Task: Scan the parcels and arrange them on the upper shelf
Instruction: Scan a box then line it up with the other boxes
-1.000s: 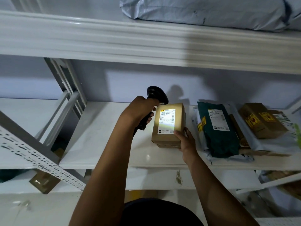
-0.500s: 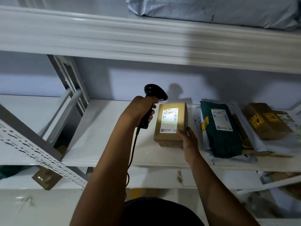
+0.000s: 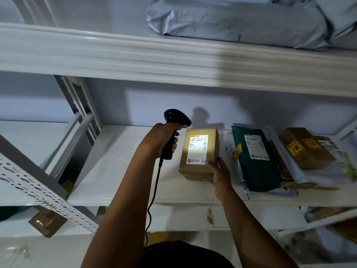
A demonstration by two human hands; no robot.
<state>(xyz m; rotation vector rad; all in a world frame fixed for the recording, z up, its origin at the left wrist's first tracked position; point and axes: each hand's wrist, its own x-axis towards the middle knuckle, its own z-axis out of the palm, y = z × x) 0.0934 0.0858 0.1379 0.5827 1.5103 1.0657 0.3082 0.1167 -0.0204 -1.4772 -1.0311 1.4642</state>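
Our left hand (image 3: 160, 141) grips the scanner (image 3: 174, 120); our right hand (image 3: 219, 172) clasps the near corner of the brown box (image 3: 200, 149). Bare shelf (image 3: 116, 171) lies to its left, a green mailer (image 3: 257, 167) close on its right.

Matt brown cardboard box (image 3: 200, 151), glossy black plastic barcode scanner (image 3: 174, 120), crinkly grey plastic mailer (image 3: 237, 22), smooth white-painted metal shelf (image 3: 119, 171).

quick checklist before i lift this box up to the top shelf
1. Scanner light on label: ok, the barcode scanner lights the label on the cardboard box.
2. Scan registered: cannot tell.
3. Grip on box: probably not ok for lifting, the right hand holds only its near right corner.
4. Free left hand: not ok, it grips the scanner.
5. Room on upper shelf: ok, no parcel shows left of the grey poly mailer.
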